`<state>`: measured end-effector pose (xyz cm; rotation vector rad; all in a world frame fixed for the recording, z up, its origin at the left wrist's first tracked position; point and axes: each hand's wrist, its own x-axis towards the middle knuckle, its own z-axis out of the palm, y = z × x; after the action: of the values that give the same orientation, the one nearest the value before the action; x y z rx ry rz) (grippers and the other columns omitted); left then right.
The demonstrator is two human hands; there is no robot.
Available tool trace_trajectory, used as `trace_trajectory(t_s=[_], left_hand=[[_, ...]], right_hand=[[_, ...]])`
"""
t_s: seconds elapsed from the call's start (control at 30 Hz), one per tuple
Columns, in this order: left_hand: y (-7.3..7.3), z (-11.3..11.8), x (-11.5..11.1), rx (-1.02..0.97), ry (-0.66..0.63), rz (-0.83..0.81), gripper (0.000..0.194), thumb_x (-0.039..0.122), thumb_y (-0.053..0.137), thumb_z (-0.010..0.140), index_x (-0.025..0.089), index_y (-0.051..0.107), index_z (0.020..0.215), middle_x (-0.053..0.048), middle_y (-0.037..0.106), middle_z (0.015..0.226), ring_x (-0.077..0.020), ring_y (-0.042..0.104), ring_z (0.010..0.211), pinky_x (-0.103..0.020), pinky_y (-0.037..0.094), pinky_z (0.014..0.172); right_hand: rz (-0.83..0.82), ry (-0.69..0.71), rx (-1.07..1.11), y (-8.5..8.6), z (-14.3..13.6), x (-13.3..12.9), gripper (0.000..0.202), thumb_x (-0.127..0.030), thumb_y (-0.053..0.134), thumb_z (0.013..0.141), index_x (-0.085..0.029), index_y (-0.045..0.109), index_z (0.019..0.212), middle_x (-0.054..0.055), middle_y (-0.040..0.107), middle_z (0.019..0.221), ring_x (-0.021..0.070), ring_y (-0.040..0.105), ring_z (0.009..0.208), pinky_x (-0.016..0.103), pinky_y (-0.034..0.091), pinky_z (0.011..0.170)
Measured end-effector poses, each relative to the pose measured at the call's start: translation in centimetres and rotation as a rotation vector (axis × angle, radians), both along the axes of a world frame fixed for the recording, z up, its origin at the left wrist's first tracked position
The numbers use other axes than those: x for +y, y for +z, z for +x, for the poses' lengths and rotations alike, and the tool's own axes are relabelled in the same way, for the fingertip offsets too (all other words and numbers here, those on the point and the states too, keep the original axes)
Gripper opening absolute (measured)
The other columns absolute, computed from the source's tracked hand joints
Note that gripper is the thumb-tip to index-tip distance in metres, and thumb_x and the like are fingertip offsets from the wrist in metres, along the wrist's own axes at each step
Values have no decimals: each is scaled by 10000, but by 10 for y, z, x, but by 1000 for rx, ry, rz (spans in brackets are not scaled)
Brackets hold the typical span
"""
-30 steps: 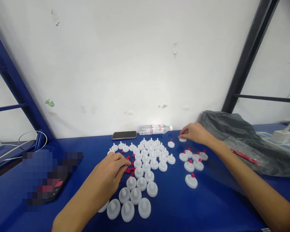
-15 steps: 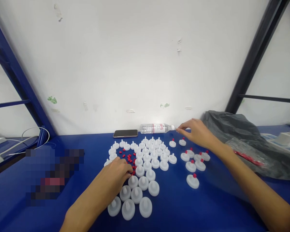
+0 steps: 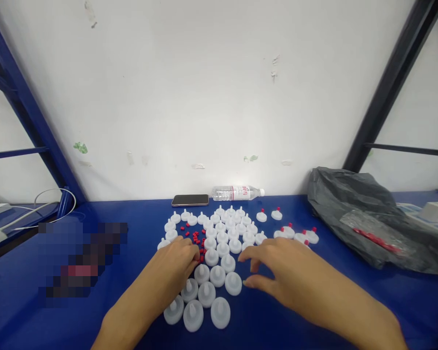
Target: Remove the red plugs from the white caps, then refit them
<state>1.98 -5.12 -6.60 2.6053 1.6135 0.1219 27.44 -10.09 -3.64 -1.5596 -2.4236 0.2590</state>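
Note:
Several white round plastic caps with nozzle tips (image 3: 220, 312) stand nozzle-up in a cluster on the blue table. Small red caps (image 3: 196, 236) lie loose in a gap among them. My left hand (image 3: 177, 260) rests at the near end of the red pieces, its fingers curled closed; what they hold, if anything, is hidden. My right hand (image 3: 281, 279) hovers at the cluster's right side, thumb and fingers apart with nothing between them, close to a white cap (image 3: 233, 283). Beyond it stand several white caps topped with red (image 3: 262, 216), some hidden behind the hand.
A phone (image 3: 190, 200) and a clear bottle (image 3: 237, 193) lying on its side are by the wall. At the right are a dark plastic bag (image 3: 336, 204) and a clear bag with red pieces (image 3: 377, 240). White cables (image 3: 73, 209) lie at the left.
My right hand has come back from near the bottle cap toward me and left, to the white cluster, its fingers now spread. My left hand has stayed among the red caps.

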Motion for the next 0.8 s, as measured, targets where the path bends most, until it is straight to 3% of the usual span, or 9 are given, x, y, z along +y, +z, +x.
trace_trajectory(t_s=[0.17, 0.43, 0.5, 0.67, 0.8], left_hand=[[6, 0, -3, 4, 34, 56, 225, 134, 498, 966, 191, 710, 915, -78, 726, 969, -256, 670, 887, -344, 455, 725], [14, 0, -7, -34, 71, 97, 178, 140, 491, 925, 208, 654, 905, -55, 732, 949, -242, 673, 847, -334, 421, 682], [15, 0, -8, -48, 71, 116, 178, 144, 485, 923, 213, 648, 901, -52, 734, 954, -244, 672, 851, -337, 416, 687], [15, 0, -8, -90, 57, 153, 195, 136, 470, 914, 217, 642, 873, -40, 726, 900, -236, 666, 829, -343, 421, 701], [15, 0, -10, -138, 34, 166, 199, 161, 481, 925, 231, 665, 894, -15, 730, 895, -213, 666, 816, -332, 440, 707]], right_hand=[[-52, 61, -8, -3, -20, 9, 24, -275, 752, 899, -289, 760, 917, -17, 794, 887, 257, 735, 863, 318, 391, 683], [-20, 123, 101, -1, -22, 7, 133, -168, 655, 890, -263, 701, 808, -41, 760, 852, 179, 683, 799, 292, 371, 681], [-7, 98, 117, 2, -21, 5, 150, -150, 627, 886, -266, 692, 818, -42, 753, 851, 172, 673, 788, 289, 377, 689], [-79, 58, 70, 1, -24, 8, 94, -289, 748, 887, -304, 736, 978, -24, 780, 925, 219, 697, 857, 296, 379, 686], [-73, 113, 72, -1, -26, 12, 133, -144, 690, 895, -274, 716, 889, -44, 770, 886, 181, 691, 813, 284, 375, 688]])
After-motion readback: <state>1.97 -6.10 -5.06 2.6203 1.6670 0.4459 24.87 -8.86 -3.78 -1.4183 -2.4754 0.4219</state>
